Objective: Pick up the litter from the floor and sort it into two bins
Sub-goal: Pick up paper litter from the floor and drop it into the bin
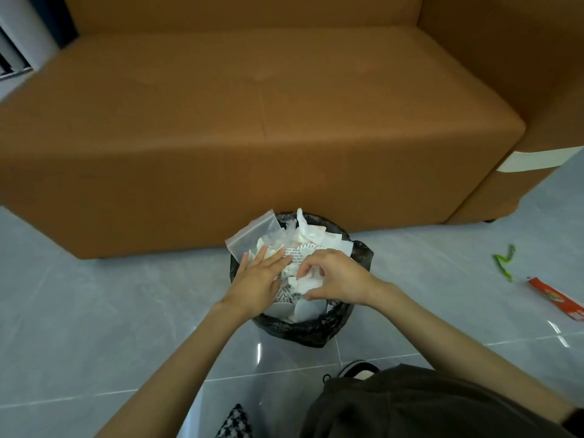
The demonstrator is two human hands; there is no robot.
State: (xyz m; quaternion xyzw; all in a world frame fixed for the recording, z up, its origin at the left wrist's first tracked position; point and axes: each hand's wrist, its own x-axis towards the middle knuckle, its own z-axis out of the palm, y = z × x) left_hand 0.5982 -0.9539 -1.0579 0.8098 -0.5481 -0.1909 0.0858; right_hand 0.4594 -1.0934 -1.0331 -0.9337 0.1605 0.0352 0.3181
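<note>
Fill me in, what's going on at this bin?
A person works over a black-lined bin in front of the sofa, heaped with white paper and a clear zip bag. The left hand presses flat on the heap while the right hand pinches a crumpled tissue. A green scrap and a red wrapper lie on the floor, not yet collected.

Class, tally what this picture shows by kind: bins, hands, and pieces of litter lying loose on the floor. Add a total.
Bins: 1 (black-lined bin)
Hands: 2 (left hand flat on the bin's litter, right hand gripping crumpled paper)
Loose floor litter: 2 (green scrap, red wrapper)
Total: 5
</note>
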